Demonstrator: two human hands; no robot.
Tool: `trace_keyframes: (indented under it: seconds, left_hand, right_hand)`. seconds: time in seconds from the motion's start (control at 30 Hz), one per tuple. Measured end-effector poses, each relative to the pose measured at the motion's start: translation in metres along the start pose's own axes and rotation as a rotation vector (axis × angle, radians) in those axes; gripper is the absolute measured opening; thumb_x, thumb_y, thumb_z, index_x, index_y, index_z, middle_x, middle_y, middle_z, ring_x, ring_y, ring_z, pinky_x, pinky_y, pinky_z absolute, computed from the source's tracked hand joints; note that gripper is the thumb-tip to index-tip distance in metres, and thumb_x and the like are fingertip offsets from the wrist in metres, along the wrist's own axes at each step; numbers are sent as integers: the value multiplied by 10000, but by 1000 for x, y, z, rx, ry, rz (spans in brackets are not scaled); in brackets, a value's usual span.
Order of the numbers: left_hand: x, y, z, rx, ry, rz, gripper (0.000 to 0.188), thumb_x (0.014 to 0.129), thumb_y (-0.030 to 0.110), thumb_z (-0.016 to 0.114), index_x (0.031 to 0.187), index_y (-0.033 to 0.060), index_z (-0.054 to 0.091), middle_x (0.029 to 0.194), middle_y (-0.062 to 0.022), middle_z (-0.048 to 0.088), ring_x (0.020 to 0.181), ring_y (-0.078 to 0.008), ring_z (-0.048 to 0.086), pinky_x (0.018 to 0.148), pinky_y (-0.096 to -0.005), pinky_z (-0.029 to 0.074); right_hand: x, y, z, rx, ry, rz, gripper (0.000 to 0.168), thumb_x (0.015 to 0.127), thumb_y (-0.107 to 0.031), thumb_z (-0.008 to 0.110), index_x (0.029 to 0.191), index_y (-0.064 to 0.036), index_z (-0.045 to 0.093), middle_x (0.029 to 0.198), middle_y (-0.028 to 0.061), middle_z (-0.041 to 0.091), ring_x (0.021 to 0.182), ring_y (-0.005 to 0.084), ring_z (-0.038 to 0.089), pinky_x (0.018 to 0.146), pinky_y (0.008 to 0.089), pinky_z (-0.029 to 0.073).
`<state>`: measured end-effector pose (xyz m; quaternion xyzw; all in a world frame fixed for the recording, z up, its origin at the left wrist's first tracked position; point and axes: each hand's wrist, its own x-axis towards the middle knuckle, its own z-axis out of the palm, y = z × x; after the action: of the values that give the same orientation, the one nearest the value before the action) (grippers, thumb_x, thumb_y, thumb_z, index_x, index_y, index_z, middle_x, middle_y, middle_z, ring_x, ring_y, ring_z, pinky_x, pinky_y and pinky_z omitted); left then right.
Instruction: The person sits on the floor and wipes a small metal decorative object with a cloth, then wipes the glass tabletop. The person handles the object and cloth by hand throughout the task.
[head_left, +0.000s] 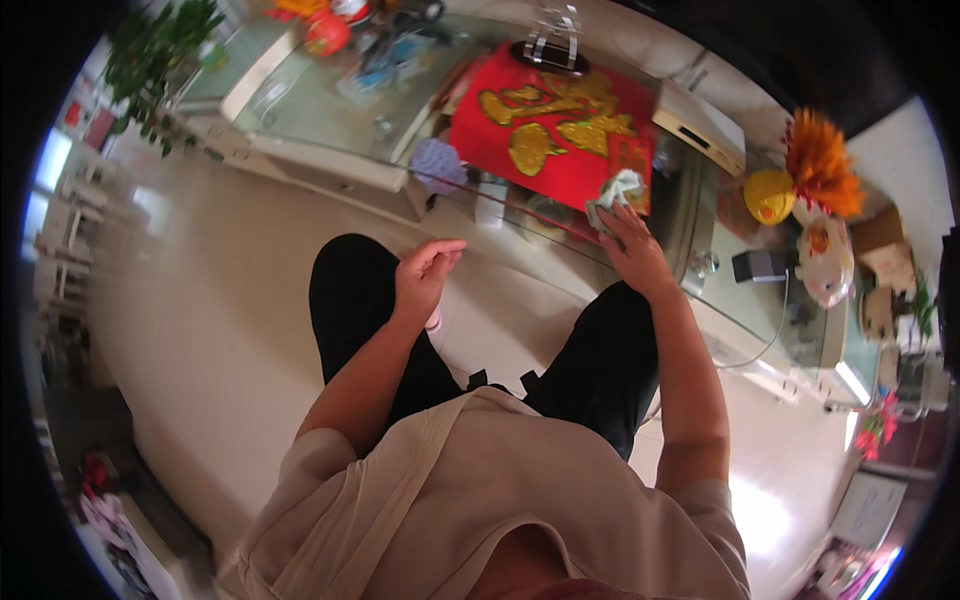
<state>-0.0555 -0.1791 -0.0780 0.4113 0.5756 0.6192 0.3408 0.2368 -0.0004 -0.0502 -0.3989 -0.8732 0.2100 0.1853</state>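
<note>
My right hand presses a crumpled pale cloth against the front right corner of a red sheet. Large raised gold glitter lettering covers the sheet, which lies on the glass-topped TV cabinet. Beside my left knee, my left hand hovers with nothing in it, its fingers loosely bent and not clenched. A bunched lilac cloth or pouf sits at the sheet's left edge. Below the glass front, a white container stands on the lower shelf.
A clear ornament on a dark base stands at the sheet's back edge. To the right are a white set-top box, a yellow pot, a piggy bank and a dark box with a white cable. A leafy plant stands far left.
</note>
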Motion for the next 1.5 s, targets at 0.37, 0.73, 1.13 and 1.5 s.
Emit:
trace_keyframes:
  seconds: [0.37, 0.73, 1.13, 1.5]
  left_hand:
    - [-39, 60, -84, -29, 267, -12, 215, 929, -13, 481, 1045, 11, 661, 926, -40, 642, 902, -104, 594, 790, -216, 465]
    - [35, 51, -143, -271, 169, -267, 218, 917, 52, 524, 1109, 64, 626, 942, -2, 625, 762, -88, 581, 717, -239, 512]
    - [63, -10, -220, -1105, 448, -1098, 206, 910, 61, 554, 1114, 66, 582, 952, 7, 581, 833, -85, 575, 796, -232, 492]
    - [75, -3, -210, -1404, 500, -1030, 156, 901, 43, 565, 1053, 37, 600, 963, -23, 595, 777, -92, 583, 736, -229, 509]
  right_hand:
    - [128, -98, 103, -266, -118, -273, 551, 932, -458, 445, 1429, -233, 369, 1513, 155, 251, 1390, 376, 225, 1127, 485, 193]
    - [234, -196, 177, -181, -254, -599, 487, 951, -358, 446, 1419, -238, 383, 1501, 151, 282, 1379, 373, 249, 1119, 493, 204]
    - [482, -338, 326, 18, -238, -857, 400, 952, -270, 451, 1331, -150, 491, 1404, 171, 423, 1310, 373, 361, 1079, 436, 300]
    - [440, -343, 302, -39, -136, -564, 371, 923, -81, 496, 1288, -127, 538, 1372, 199, 458, 1283, 350, 432, 1041, 389, 373]
